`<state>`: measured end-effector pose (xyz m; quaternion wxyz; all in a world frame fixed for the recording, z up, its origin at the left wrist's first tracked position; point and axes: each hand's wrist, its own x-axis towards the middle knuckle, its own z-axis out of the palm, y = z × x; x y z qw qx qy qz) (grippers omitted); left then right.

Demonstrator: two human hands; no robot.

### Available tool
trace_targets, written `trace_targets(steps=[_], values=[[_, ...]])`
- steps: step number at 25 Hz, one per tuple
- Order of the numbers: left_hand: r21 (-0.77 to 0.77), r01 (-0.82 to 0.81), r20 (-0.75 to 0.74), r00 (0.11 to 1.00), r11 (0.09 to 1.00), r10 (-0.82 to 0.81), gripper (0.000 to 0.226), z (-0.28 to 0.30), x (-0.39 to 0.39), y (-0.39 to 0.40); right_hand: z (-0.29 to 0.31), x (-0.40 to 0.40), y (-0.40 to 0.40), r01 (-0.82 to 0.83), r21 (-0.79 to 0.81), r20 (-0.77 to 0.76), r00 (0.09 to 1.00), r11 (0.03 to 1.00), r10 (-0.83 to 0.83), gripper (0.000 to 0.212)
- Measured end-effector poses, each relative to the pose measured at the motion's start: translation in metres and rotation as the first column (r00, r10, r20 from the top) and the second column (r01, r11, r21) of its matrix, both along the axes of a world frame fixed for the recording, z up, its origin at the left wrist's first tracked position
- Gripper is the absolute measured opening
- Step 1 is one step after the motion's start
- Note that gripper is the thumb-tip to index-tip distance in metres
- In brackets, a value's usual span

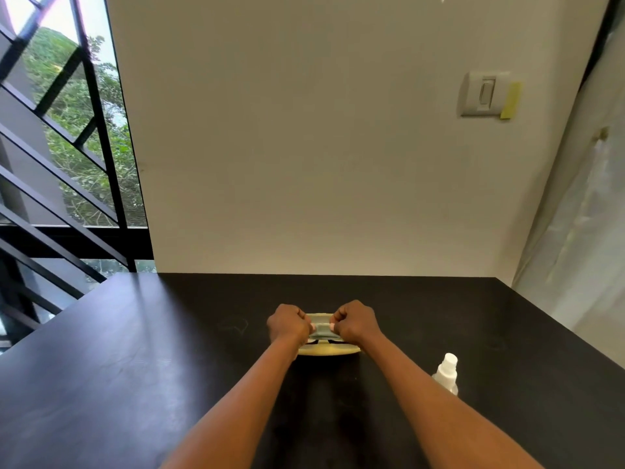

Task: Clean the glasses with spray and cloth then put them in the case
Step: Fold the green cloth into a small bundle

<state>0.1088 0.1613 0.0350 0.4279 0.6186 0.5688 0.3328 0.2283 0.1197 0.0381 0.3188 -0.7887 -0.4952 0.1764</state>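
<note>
An olive-yellow glasses case (329,350) lies on the black table (135,367), in the middle and a forearm's length from me. My left hand (288,323) and my right hand (356,321) are fisted side by side over it. Both thumbs pinch its grey-green upper part (323,328), which is either the lid or a cloth; I cannot tell which. A dark strip (319,341) shows under the hands, seemingly the glasses inside the case, mostly hidden. The white spray bottle (447,372) stands upright to the right of my right forearm.
The table's far edge meets a beige wall (304,147) that carries a light switch (485,93). A window with black bars (67,147) is on the left. Plastic sheeting (575,214) hangs at the right.
</note>
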Motion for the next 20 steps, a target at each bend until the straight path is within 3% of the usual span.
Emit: trace_targets(steps=[4,8,14,18,20], values=[[-0.037,0.010,-0.048,0.999,0.999,-0.012,0.007,-0.004,-0.001,-0.003,-0.004,0.000,-0.005,-0.040,-0.042,0.020,0.999,0.998,0.041,0.008],[-0.072,0.032,-0.042,0.999,0.997,-0.035,0.017,-0.007,-0.006,-0.005,-0.005,0.003,-0.010,-0.034,-0.071,-0.099,0.995,0.997,0.027,0.026],[-0.055,0.041,-0.047,0.998,0.998,-0.043,0.012,-0.012,-0.009,-0.003,-0.006,0.006,-0.013,-0.077,-0.051,-0.170,0.983,0.996,0.068,0.020],[-0.053,0.066,-0.016,0.998,0.996,-0.067,0.010,-0.013,-0.010,-0.002,-0.006,0.009,-0.004,0.046,0.161,0.094,0.994,0.986,-0.062,0.008],[-0.054,0.077,-0.004,0.997,0.996,-0.078,0.013,-0.013,-0.011,-0.001,-0.009,0.013,0.002,0.052,0.079,0.197,0.978,0.996,-0.067,0.029]])
